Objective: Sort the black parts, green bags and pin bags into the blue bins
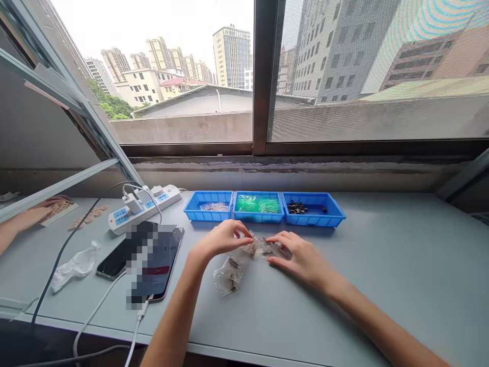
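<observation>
Small clear plastic bags (263,246) with dark metal-like pieces lie on the grey table between my hands. My left hand (225,238) has its thumb and fingers closed on the left edge of these bags. My right hand (300,257) curves round the right end of the bags, thumb and fingers closed on the plastic. Nearer to me, below my left hand, another clear bag (229,276) with similar pieces lies flat. Behind my hands stand a blue bin (209,216) with clear packets, a blue bin (259,217) with green packets and a blue bin (315,220) with small black parts.
On the left are a power strip (170,196) with plugs, two phones, white cables and a crumpled tissue (78,265). Another person's hand (42,210) is at small tan pieces beyond a metal frame (103,127). A window sill borders the table's back.
</observation>
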{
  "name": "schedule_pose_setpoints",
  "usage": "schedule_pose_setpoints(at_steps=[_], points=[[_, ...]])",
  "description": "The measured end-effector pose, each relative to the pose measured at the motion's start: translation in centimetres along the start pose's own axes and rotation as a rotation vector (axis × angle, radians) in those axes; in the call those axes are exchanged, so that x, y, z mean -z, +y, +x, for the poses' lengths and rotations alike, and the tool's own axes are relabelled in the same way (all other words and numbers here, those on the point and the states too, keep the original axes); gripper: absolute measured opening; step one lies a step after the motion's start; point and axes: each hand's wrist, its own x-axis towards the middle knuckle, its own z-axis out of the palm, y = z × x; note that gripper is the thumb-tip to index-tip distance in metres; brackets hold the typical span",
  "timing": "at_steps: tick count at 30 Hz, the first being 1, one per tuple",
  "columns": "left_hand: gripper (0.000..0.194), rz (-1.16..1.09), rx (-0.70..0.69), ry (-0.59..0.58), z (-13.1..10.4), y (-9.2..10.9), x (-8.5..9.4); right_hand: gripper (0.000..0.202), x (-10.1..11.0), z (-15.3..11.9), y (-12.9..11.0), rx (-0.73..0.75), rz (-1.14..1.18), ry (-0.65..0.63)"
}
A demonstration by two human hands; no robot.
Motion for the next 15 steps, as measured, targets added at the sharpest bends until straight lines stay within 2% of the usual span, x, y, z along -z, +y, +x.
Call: schedule_pose_setpoints(at_steps=[3, 6, 8, 10, 13, 15], points=[[0.033, 0.033, 0.068, 0.042, -0.4, 0.3, 0.3, 0.025, 0.2, 0.0, 0.1, -0.034, -0.016, -0.006], [0.035, 0.099, 0.200, 0.062, -0.9, 0.8, 0.8, 0.025, 0.2, 0.0, 0.1, -0.054, -0.052, 0.001], [0.036, 0.120, 0.295, -0.010, -1.2, 1.1, 1.1, 0.025, 0.2, 0.0, 0.1, -0.059, -0.069, 0.006], [0.036, 0.100, 0.368, -0.136, -1.5, 1.3, 1.2, 0.025, 0.2, 0.1, 0.1, -0.068, -0.081, 0.008], [0.029, 0.035, 0.442, -0.316, -1.7, 1.4, 1.3, 0.025, 0.2, 0.1, 0.0, -0.085, -0.096, 0.004], [0.025, 0.006, 0.474, -0.384, -1.8, 1.4, 1.2, 0.025, 0.3, 0.0, -0.2, -0.096, -0.107, -0.003]])
